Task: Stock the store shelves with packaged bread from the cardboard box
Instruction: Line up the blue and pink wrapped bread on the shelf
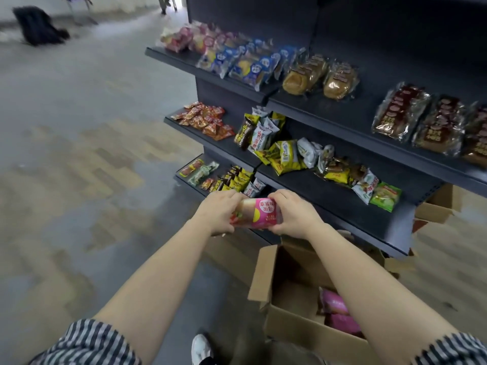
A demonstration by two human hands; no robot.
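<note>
Left hand (220,210) gripped the left end of a pink bread packet (259,213), fingers curled over its top edge and thumb underneath. Right hand (292,214) gripped the right end the same way, fingers wrapped over the top. The packet was held between both hands, lying roughly level with its label facing up. It was off any surface, in front of the lowest shelf level and just below the front edge of the middle shelf (355,209). The open cardboard box (303,335) sat on the floor under the right forearm, flaps up, with more pink packets (337,312) inside at the right. The dark shelving unit ran diagonally across the right half of the view. The top shelf (342,109) carried pink packets (181,39) at the far end. Next along it came blue packets (247,64), then clear-wrapped brown buns (316,77), then dark brown packets (421,119) nearest. The middle shelf held red snack packets (208,121) at the far end and a jumble of yellow and white packets (276,146). A green packet (386,196) lay near its front edge. The lowest level had a few mixed packets (200,172) and yellow-black ones (237,177). More cardboard boxes (434,206) sat under the shelving at right. Both striped sleeves (87,343) showed at the bottom, with a white shoe (201,349) between them. A dark object (37,25) lay on the floor far left, too blurred to identify.
</note>
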